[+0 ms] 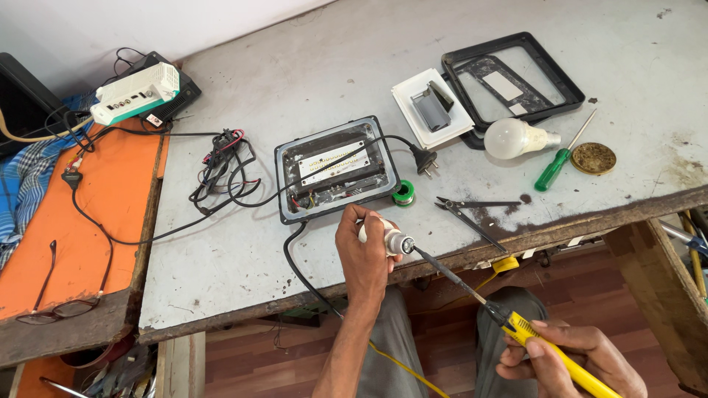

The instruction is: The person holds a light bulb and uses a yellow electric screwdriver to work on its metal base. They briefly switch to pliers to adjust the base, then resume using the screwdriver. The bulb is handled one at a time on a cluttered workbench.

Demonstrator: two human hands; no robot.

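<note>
Your left hand (365, 254) pinches one small white bulb holder (389, 239) at the table's (243, 250) front edge; your right hand (571, 357) grips one yellow soldering iron (516, 328), its tip touching the holder

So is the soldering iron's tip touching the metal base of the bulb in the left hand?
Touching. In the head view the soldering iron, held by the right hand, runs its tip right onto the base of the small bulb gripped in the left hand.

head view | worn high, looking steeply down past both hands | close above left hand (365, 254) and right hand (571, 357) | bench (295, 81) stretching beyond them | single view only
</note>
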